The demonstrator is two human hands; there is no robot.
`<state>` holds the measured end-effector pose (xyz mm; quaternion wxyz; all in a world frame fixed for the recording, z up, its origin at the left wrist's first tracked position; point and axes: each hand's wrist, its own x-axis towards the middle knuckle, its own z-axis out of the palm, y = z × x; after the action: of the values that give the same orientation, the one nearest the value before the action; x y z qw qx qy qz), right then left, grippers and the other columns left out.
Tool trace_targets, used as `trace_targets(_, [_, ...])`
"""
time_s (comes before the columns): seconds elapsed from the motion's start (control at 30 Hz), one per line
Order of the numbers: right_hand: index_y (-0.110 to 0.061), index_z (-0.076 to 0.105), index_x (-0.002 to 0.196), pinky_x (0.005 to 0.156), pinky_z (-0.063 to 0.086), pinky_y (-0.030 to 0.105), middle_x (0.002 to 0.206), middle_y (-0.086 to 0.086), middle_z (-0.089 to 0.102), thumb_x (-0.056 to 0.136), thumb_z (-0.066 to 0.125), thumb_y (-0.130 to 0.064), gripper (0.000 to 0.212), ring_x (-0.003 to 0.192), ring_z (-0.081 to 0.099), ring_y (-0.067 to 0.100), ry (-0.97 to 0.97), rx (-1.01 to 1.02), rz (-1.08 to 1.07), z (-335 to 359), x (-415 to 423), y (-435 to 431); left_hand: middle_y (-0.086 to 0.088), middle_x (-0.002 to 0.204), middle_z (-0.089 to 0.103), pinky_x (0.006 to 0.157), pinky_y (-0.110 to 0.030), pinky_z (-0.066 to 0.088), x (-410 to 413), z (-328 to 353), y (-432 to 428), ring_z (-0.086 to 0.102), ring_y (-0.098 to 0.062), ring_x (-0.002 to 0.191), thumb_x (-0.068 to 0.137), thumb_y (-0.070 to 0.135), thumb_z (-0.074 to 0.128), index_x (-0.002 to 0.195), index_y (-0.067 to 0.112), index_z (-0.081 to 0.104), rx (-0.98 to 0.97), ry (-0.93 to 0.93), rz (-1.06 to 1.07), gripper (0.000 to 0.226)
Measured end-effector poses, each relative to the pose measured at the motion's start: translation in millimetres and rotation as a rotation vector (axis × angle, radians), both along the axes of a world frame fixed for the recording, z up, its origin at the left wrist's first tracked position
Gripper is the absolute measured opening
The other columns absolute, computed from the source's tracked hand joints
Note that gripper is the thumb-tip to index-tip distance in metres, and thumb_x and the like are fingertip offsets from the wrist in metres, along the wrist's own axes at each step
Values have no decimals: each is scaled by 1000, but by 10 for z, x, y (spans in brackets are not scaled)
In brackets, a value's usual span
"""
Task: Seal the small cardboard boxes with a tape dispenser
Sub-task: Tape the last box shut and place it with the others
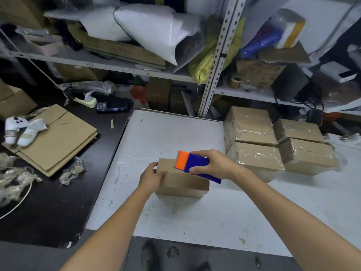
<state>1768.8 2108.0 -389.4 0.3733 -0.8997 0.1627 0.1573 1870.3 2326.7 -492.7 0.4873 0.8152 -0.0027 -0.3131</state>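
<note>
A small brown cardboard box (183, 182) stands in the middle of the white table (214, 216). My left hand (153, 178) rests on the box's left end, fingers laid over its top edge and thumb on the far side. My right hand (212, 165) grips a blue tape dispenser (197, 165) with an orange front end, held over the box's top with the orange end toward the left. Whether tape is on the box I cannot tell.
Several taped cardboard boxes (254, 133) are grouped at the table's right back. Flattened cardboard (56, 139) with a white controller (19, 130) and crumpled plastic (72, 171) lies on the dark desk at left. Cluttered metal shelves (117, 63) stand behind.
</note>
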Motion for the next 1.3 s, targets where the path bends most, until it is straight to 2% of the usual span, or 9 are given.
trace_targets(0.17, [-38, 47, 138, 82, 59, 33, 122, -12, 61, 78, 72, -61, 68, 106, 59, 17, 87, -31, 136, -63, 236, 207, 0, 125, 61, 84, -35, 54, 32, 46, 37, 60, -19, 110, 93, 33, 61, 132, 30, 54, 16, 16, -38, 39])
trace_targets(0.3, [-37, 43, 142, 84, 57, 33, 130, -10, 58, 81, 69, -61, 70, 111, 56, 17, 111, -99, 226, -63, 364, 253, 7, 122, 61, 90, -29, 47, 115, 273, 134, 57, -14, 114, 99, 35, 56, 127, 23, 63, -42, -94, 21, 32])
trace_targets(0.4, [-38, 41, 143, 86, 56, 33, 133, -11, 57, 83, 68, -61, 70, 114, 54, 15, 95, -155, 280, -41, 384, 286, 3, 112, 72, 88, -28, 55, 108, 495, 172, 67, -12, 106, 102, 40, 49, 114, 24, 68, -230, 106, -112, 28])
trace_targets(0.47, [-40, 40, 144, 86, 55, 31, 134, -12, 56, 84, 67, -60, 69, 114, 54, 14, 88, -168, 300, -22, 381, 303, 2, 109, 74, 92, -32, 56, 99, 569, 192, 69, -13, 105, 100, 43, 52, 117, 24, 67, -286, 216, -189, 30])
trace_targets(0.63, [-40, 39, 144, 85, 53, 28, 134, -13, 56, 85, 67, -59, 68, 112, 53, 10, 85, -157, 335, 39, 352, 309, -6, 106, 75, 95, -39, 55, 76, 624, 223, 71, -20, 103, 100, 31, 56, 116, 18, 69, -376, 353, -84, 25])
trace_targets(0.8, [-41, 40, 144, 87, 55, 32, 134, -13, 57, 83, 68, -59, 69, 114, 55, 13, 107, -143, 332, 58, 331, 292, -5, 106, 75, 87, -33, 58, 102, 550, 195, 72, -18, 100, 97, 25, 63, 115, 13, 69, -307, 321, -166, 23])
trace_targets(1.0, [-39, 43, 143, 88, 56, 35, 130, -11, 59, 84, 67, -60, 67, 110, 57, 16, 177, -218, 377, 107, 440, 336, -14, 96, 74, 70, -31, 62, 204, 431, 107, 74, -22, 83, 96, 14, 64, 100, 2, 69, -153, 148, 17, 14])
trace_targets(1.13, [-36, 47, 142, 86, 56, 35, 129, -8, 59, 83, 68, -60, 67, 108, 58, 18, 276, -213, 349, 87, 470, 299, -18, 89, 72, 60, -22, 59, 320, 317, 330, 69, -21, 69, 93, 6, 64, 94, -1, 70, -114, 134, 97, 10])
trace_targets(1.3, [-31, 48, 142, 89, 56, 36, 130, -5, 59, 85, 67, -58, 65, 111, 58, 20, 323, -258, 377, 59, 611, 387, -13, 82, 71, 58, -21, 57, 311, 173, 343, 67, -21, 69, 94, 6, 63, 89, 6, 70, -98, 135, 158, 9])
